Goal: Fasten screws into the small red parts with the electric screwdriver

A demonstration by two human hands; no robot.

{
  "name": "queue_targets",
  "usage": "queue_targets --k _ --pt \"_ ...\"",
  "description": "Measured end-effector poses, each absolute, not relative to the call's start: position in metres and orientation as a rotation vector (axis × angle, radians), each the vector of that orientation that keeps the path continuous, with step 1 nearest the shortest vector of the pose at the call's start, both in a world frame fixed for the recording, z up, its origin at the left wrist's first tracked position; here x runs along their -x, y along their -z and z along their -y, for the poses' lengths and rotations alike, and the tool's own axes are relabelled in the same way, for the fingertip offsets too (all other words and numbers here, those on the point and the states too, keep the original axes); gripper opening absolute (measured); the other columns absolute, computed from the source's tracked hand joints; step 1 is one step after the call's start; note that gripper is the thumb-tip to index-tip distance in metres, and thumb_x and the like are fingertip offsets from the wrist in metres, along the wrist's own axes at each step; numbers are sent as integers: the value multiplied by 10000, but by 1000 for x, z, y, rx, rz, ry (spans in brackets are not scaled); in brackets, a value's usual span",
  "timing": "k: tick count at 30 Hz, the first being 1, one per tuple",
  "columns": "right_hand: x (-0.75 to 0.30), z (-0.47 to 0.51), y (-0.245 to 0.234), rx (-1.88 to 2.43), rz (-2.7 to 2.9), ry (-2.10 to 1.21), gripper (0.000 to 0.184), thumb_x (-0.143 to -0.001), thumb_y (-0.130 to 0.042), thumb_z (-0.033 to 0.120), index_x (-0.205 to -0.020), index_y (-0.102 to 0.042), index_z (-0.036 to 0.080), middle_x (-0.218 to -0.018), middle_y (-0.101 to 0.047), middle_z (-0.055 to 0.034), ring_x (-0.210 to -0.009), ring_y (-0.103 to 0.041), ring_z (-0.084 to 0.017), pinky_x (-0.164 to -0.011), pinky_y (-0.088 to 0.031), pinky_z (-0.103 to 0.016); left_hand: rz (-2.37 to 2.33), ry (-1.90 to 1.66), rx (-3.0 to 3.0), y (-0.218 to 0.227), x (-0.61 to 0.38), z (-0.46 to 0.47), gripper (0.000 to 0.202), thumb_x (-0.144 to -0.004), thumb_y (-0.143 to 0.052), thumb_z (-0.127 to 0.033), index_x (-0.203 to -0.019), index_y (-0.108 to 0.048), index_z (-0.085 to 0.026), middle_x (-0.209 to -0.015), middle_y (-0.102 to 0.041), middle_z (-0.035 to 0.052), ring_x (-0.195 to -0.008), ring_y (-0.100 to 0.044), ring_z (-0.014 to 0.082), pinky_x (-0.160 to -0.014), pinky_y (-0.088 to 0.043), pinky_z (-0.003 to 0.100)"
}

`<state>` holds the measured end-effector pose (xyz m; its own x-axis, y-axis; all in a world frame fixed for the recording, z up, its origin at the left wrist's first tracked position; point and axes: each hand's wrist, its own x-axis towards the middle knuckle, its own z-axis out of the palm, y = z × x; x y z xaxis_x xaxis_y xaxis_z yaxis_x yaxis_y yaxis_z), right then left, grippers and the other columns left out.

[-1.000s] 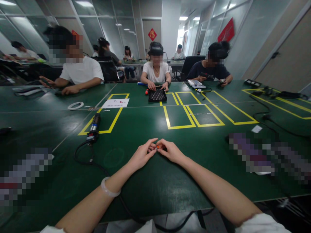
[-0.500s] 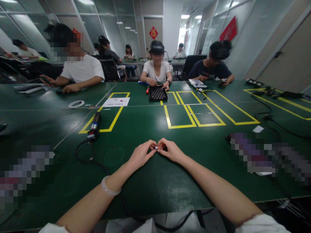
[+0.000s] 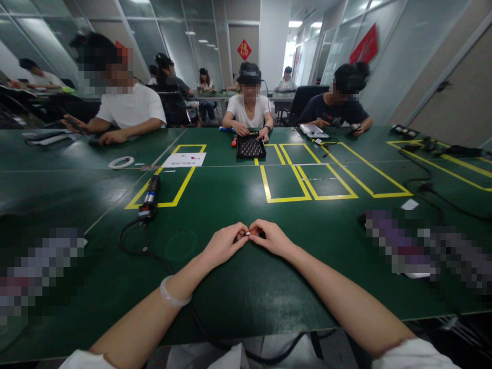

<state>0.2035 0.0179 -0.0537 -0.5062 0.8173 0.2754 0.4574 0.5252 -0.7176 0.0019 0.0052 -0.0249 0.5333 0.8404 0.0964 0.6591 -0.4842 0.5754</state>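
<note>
Between my fingertips is a small orange, white and dark piece (image 3: 249,233), too small to name. My left hand (image 3: 226,242) pinches its left end with thumb and fingers. From the other side my right hand (image 3: 271,238) pinches its orange end. The two hands almost meet above the green table (image 3: 253,297), with both forearms resting towards the near edge. The fingers cover most of the piece.
A cylindrical tool (image 3: 150,196) with a black cable lies to the left. Yellow tape rectangles (image 3: 288,199) mark the table. Across from me a person handles a black tray (image 3: 250,147). A white sheet (image 3: 185,159) and a white ring (image 3: 121,162) lie at left.
Both hands stay in nearly the same place. The small piece appears slightly turned between the fingertips, and the whole view has shifted very slightly.
</note>
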Motion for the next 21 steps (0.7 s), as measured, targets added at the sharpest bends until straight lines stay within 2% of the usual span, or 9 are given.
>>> queue_targets --k 10,15,21 --pt "-204 -17 50 1070 2378 -465 157 -845 -616 196 -984 -542 190 -870 -609 -11 -805 -550 -143 -706 -397 -237 -1237 -492 -2297 24 -3 -6 220 -920 -437 -377 -986 -563 -210 -861 -627 9 -767 -581 148 -687 -409 248" --pt "-203 -13 43 1031 2573 -82 85 -905 -548 237 -955 -544 168 -897 -611 -50 -833 -535 -178 -724 -360 -280 -1226 -492 -2332 26 -2 -6 211 -912 -449 -373 -958 -561 -200 -853 -619 17 -758 -573 149 -683 -410 248" --pt "-196 -8 42 1016 2651 195 121 -963 -447 217 -971 -549 152 -862 -601 -59 -811 -524 -195 -731 -330 -321 -1229 -487 -2348 25 -3 -7 192 -890 -469 -367 -888 -548 -191 -803 -598 15 -743 -559 150 -678 -410 247"
